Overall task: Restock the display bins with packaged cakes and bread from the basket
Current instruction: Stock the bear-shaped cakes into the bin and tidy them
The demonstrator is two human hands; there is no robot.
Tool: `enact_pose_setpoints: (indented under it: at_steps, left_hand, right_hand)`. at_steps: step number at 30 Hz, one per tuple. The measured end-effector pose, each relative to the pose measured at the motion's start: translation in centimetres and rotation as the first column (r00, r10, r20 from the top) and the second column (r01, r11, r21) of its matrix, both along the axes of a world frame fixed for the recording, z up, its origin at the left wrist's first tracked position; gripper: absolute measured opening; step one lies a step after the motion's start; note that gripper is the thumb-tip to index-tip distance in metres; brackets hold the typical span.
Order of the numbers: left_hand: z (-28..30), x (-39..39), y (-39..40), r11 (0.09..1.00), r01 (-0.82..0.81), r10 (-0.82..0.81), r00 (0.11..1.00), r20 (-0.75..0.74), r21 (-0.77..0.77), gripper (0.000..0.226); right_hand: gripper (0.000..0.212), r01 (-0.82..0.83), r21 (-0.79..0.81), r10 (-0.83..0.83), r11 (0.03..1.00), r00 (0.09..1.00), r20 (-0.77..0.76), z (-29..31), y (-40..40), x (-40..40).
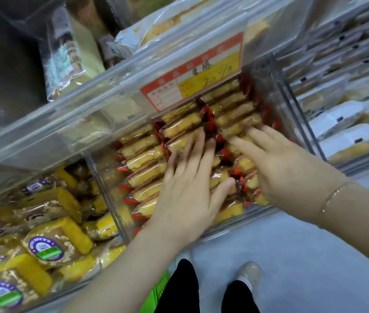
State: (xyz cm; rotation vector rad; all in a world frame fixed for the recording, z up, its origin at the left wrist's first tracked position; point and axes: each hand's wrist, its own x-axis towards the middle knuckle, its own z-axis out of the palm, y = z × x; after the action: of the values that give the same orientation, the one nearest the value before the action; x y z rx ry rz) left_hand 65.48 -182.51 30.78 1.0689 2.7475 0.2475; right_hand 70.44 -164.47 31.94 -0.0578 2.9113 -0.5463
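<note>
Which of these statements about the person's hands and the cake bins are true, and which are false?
1. Both hands lie flat on the red-ended wrapped cakes, left hand and right hand. True.
2. The right hand holds a price tag. False: the price tag hangs on the bin front above.
3. The bin to the left holds cakes with round purple labels. True.
4. The person wears gloves. False: the hands are bare; a thin bracelet circles the right wrist.
</note>
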Motion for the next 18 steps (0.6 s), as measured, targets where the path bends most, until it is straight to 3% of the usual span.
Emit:
enact_pose_setpoints:
  at_steps: [3,7,10,13,16,18]
  left_hand:
    - [-0.9,0.5,-0.9,0.992,0.040,-0.043,0.999,-0.021,-0.118,0.072]
    - [-0.4,-0.1,-0.1,0.974,0.030,-0.047,0.996,-0.070,-0.225,0.075]
    - [1.1,0.6,-0.4,0.988,0.057,-0.059,0.998,-0.008,-0.140,0.077]
    - [2.3,2.4,-1.3,0.993,0.121,-0.121,0.991,0.062,-0.005,0.060]
    - [2.2,3.8,-2.2,0.994,0.079,-0.093,0.973,0.212,0.073,0.045]
    - [2.1,4.1,-2.0,0.995,-0.007,-0.016,0.975,0.222,0.104,0.042]
  right_hand:
    - [0.078,-0.086,0.127,0.067,0.988,0.988,0.142,-0.2,0.0,1.9]
    - [0.081,-0.091,0.129,0.070,0.987,0.985,0.158,0.0,0.1,0.5]
    - [0.077,-0.059,0.125,0.047,0.990,0.994,0.096,0.9,0.3,1.2]
    - [0.061,-0.002,0.100,0.007,0.995,0.998,-0.055,1.0,0.4,3.6]
    - [0.059,0.004,0.083,-0.002,0.997,1.000,-0.024,0.6,0.1,4.9]
    - [0.059,0.021,0.104,-0.024,0.994,0.999,0.027,0.6,-0.2,4.3]
